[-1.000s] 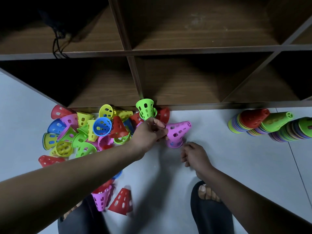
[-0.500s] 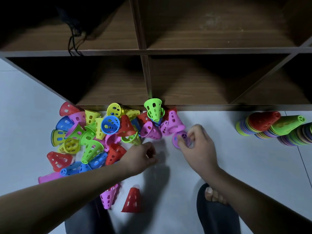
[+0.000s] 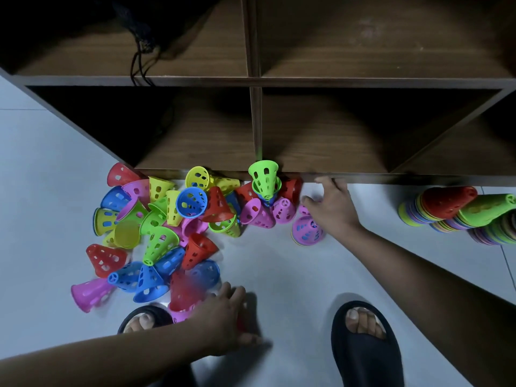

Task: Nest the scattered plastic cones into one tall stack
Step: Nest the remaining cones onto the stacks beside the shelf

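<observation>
We find the pink perforated plastic cone [image 3: 307,231] on the floor [image 3: 282,272], mouth upward, just beside the right hand [image 3: 333,212], the nearer one, fingers apart and empty. The left hand [image 3: 226,317] is blurred over a red perforated cone [image 3: 183,290]; grip not discernible

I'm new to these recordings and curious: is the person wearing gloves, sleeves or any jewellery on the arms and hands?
No. Both the left hand and the right hand are bare, with no gloves, rings or watch showing. The forearms carry no sleeves as far as the frame reaches. Below, the feet wear dark open-toed slides.
</observation>
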`<state>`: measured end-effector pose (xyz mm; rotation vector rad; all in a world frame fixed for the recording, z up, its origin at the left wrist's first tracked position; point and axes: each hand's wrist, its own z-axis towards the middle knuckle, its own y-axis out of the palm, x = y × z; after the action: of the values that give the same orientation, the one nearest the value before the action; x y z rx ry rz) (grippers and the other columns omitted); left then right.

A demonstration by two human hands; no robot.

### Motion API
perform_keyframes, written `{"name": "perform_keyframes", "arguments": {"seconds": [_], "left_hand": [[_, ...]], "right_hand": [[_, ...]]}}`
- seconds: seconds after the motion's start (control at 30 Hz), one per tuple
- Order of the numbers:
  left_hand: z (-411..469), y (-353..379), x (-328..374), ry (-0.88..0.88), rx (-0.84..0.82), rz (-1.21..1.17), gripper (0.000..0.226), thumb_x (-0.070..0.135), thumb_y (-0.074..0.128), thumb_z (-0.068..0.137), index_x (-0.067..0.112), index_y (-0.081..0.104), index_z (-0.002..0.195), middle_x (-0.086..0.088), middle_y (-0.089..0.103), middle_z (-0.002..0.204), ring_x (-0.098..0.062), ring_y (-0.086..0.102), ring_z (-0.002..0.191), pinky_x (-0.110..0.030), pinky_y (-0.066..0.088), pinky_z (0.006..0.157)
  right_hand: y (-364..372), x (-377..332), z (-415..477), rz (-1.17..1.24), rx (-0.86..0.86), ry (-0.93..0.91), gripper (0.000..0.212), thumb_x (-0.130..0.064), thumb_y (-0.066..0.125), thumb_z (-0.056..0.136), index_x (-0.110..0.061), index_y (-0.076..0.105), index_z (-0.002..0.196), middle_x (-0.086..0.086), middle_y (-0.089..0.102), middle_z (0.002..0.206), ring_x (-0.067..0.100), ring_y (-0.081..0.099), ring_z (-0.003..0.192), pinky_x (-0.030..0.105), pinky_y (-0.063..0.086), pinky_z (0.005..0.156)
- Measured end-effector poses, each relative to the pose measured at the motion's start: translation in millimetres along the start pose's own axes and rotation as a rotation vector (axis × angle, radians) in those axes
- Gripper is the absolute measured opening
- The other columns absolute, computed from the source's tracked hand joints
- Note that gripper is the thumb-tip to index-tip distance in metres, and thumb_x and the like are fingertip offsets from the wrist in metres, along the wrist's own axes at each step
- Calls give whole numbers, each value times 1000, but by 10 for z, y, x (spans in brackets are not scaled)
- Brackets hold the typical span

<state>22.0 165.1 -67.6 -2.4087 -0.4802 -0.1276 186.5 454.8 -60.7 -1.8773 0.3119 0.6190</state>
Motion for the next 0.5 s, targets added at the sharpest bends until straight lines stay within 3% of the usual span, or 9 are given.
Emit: {"name": "perform_keyframes", "arguments": {"seconds": [0.1, 0.2, 0.33, 0.5], "left_hand": [[-12, 42, 25, 8, 3, -21, 106, 82, 75, 66, 29, 29, 147, -2, 34, 141, -37, 56, 125, -50, 54, 94], [9, 68, 36, 41, -5, -60, 102, 68, 85, 64, 30, 32, 143, 0, 33, 137, -32, 58, 121, -48, 57, 91], [85, 53, -7, 101, 28, -99, 92, 56, 88, 61, 31, 37, 133, 4, 36, 127, -26, 59, 108, -44, 56, 88], [225, -180, -15, 115, 109, -255, 94, 49, 87, 65, 29, 37, 142, 4, 41, 125, -22, 63, 106, -36, 56, 88]], "right_hand": [[-38, 151, 57, 51, -27, 37, 42, -23, 77, 87, -24, 65, 127, 5, 48, 138, 26, 68, 102, 32, 52, 96], [-81, 276, 65, 18, -83, 66, 47, -26, 82, 85, -23, 68, 129, 5, 53, 133, 21, 62, 94, 22, 42, 87], [-67, 430, 40, -67, -118, 35, 56, -38, 82, 86, -25, 65, 137, 6, 59, 131, 25, 63, 112, 28, 47, 91], [-123, 526, 69, -216, -217, 31, 66, -47, 78, 87, -23, 57, 145, 8, 68, 132, 33, 62, 123, 37, 52, 91]]}}
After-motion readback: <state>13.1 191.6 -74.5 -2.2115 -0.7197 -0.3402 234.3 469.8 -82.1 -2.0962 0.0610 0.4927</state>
